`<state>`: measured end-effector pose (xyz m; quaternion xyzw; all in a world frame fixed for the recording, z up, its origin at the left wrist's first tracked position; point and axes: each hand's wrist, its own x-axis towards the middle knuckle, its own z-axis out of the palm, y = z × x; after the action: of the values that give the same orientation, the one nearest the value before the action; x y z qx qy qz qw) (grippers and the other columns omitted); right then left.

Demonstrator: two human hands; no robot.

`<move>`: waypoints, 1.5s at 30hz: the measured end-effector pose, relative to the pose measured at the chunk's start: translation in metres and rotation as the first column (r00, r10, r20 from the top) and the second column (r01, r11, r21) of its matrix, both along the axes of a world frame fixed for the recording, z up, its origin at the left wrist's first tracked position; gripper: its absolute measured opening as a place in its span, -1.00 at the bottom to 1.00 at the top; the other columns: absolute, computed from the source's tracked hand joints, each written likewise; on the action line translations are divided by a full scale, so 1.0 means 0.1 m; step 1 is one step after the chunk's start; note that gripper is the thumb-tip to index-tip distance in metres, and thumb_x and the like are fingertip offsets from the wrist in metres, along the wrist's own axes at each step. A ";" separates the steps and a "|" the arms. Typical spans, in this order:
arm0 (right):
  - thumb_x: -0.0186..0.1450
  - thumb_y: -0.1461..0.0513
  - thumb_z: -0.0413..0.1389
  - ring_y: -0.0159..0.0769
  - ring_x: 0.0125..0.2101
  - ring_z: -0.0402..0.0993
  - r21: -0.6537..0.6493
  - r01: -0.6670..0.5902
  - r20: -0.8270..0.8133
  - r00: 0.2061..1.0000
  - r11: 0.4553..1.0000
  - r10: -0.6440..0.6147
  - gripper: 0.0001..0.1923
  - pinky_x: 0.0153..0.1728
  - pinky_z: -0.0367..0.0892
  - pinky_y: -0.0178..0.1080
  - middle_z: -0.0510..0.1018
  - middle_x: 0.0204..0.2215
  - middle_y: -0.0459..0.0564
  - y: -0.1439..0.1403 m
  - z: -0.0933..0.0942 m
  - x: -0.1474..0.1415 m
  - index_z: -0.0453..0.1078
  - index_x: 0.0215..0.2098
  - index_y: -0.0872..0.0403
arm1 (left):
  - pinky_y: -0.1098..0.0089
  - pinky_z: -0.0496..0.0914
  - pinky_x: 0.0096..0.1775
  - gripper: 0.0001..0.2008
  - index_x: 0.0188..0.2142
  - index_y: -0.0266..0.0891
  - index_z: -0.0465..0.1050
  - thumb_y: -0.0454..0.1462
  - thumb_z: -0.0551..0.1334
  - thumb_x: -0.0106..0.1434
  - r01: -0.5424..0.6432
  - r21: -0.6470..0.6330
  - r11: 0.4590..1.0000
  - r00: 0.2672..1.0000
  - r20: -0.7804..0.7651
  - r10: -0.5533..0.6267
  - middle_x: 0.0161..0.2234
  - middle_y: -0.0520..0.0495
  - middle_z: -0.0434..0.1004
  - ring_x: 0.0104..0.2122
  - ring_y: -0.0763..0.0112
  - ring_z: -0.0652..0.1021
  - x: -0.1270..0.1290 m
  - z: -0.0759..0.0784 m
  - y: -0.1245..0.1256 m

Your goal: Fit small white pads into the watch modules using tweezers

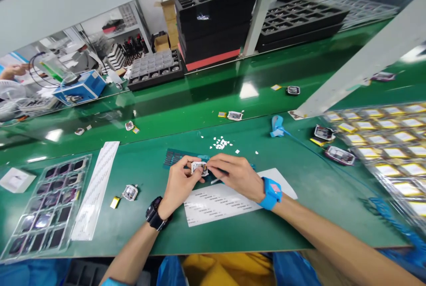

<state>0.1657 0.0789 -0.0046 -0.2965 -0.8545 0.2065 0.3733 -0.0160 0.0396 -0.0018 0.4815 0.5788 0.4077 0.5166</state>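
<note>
My left hand point(182, 184) grips a small white watch case point(197, 167) with its inner electronics showing, the thumb lying across its open face. At the case's right edge, the fingertips of my right hand point(237, 175) are pinched together; what is between them is too small to make out. Under my right fingers a thin pale stick point(215, 181) shows in part, and whether I hold it cannot be seen. Beneath both hands lie a white printed sheet point(213, 208) and a dark teal patterned pad point(173, 157). My right wrist wears a blue strap point(271, 192).
Small white pieces point(221, 144) are scattered beyond my hands. A watch case with a yellow battery point(115, 202) lies left, near a tray of dark screens point(49, 206). At right are battery trays point(386, 144), a coiled blue cord point(382, 208) and a slanted white post point(359, 59).
</note>
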 end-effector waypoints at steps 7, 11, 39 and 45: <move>0.31 0.22 0.12 -0.30 -0.48 0.52 -0.403 0.170 -0.095 0.970 0.900 -0.225 -0.82 -0.47 0.36 -0.28 0.63 -0.47 -0.04 0.26 0.02 0.12 0.52 -0.41 0.08 | 0.54 0.40 -0.51 -0.74 -0.21 -0.27 0.44 -0.21 0.33 0.12 -0.089 -0.017 0.996 0.995 0.045 0.090 -0.42 0.01 0.55 -0.56 0.49 0.59 0.02 0.00 0.03; 0.31 0.26 0.11 -0.30 -0.52 0.48 -0.226 0.282 0.002 0.957 0.932 -0.290 -0.81 -0.48 0.36 -0.26 0.63 -0.45 -0.01 0.34 -0.01 0.20 0.54 -0.42 0.08 | 0.54 0.40 -0.52 -0.74 -0.24 -0.29 0.44 -0.23 0.34 0.09 -0.122 -0.061 0.991 0.986 0.105 0.127 -0.43 0.01 0.57 -0.60 0.51 0.57 0.03 0.04 0.06; 0.31 0.37 0.11 -0.31 -0.39 0.62 -0.021 0.140 -0.248 0.959 0.990 -0.140 -0.84 -0.34 0.54 -0.30 0.67 -0.37 0.00 -0.04 0.00 -0.06 0.51 -0.27 0.05 | 0.50 0.53 -0.34 -0.67 -0.24 -0.25 0.43 -0.13 0.39 0.08 -0.139 -0.033 0.990 0.951 0.276 0.143 -0.37 -0.01 0.60 -0.42 0.53 0.57 0.17 0.07 -0.06; 0.30 0.37 0.13 -0.30 -0.34 0.62 -0.056 0.121 -0.310 0.941 0.991 -0.133 -0.84 -0.29 0.55 -0.26 0.67 -0.33 0.01 -0.05 0.01 -0.10 0.54 -0.28 0.04 | 0.52 0.52 -0.37 -0.65 -0.24 -0.26 0.42 -0.12 0.40 0.07 -0.152 -0.022 0.988 0.947 0.283 0.152 -0.38 -0.01 0.61 -0.48 0.56 0.56 0.21 0.09 -0.10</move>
<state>0.1555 0.0739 -0.0034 -0.3211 -0.7597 0.2420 0.5111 0.0048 0.0300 0.0071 0.3722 0.5341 0.5109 0.5615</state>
